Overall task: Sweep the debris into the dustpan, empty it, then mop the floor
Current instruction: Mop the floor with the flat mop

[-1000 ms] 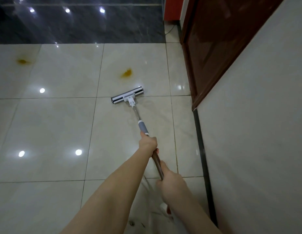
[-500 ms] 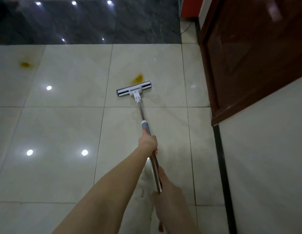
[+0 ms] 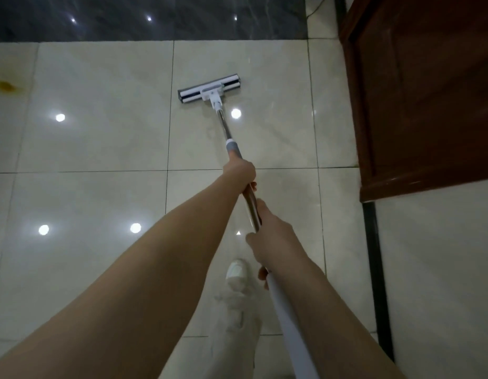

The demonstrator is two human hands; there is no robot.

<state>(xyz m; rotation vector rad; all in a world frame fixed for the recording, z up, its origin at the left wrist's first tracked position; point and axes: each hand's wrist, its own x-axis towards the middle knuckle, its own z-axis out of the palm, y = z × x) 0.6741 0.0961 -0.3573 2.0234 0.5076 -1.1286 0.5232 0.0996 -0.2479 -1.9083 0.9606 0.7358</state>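
White-and-grey flat mop head (image 3: 209, 89) sits flat on the glossy cream tile floor (image 3: 100, 149), a bit skewed, right end further away, and its silver metal pole (image 3: 223, 124) runs back toward the person. Left hand (image 3: 239, 172) is wrapped round the pole just below the grey collar (image 3: 234, 147), right hand (image 3: 273, 239) closed round it lower down, where the white grip (image 3: 289, 324) starts, fingers curled tight on both. A white shoe (image 3: 236, 270) is on the tile under the pole. Loads of open floor to the left and ahead up to the dark marble strip (image 3: 155, 17). The right side is tighter, with the brown wooden door (image 3: 428, 91) and pale wall (image 3: 442, 269). Compared to a second ago, the head has been pushed forward over the yellow stain near it, which no longer shows. The other yellow stain (image 3: 4, 86), far left, is untouched.
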